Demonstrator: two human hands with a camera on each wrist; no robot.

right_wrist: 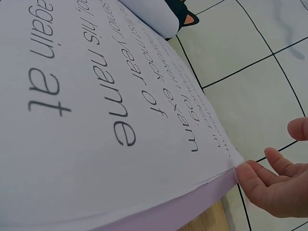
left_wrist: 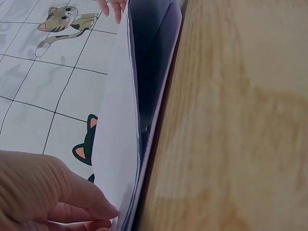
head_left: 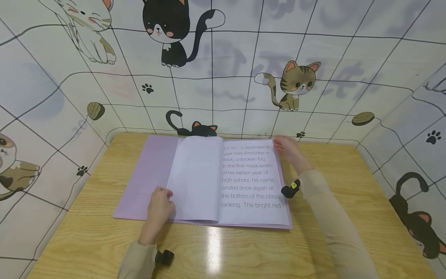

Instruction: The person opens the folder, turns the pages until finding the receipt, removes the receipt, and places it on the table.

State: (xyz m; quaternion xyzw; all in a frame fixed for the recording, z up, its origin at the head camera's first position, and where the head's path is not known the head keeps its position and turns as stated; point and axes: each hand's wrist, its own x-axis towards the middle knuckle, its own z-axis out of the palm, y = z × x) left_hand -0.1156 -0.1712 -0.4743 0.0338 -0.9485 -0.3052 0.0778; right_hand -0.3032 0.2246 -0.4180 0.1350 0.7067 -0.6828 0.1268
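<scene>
A book with a lilac cover lies spread on the table. Its left-hand page is blank and bows up near the middle; the right-hand page carries large printed text. At the blank page's left edge, my left hand pinches the paper between thumb and curled fingers; in the left wrist view the thumb lies along that edge. My right hand touches the top right corner of the printed page with a fingertip. In the right wrist view its thumb stands apart from the paper.
The light wooden table ends at a white backdrop with grid lines and cartoon cats, which also rises at both sides. A black wrist camera sits on the left wrist, another camera on the right.
</scene>
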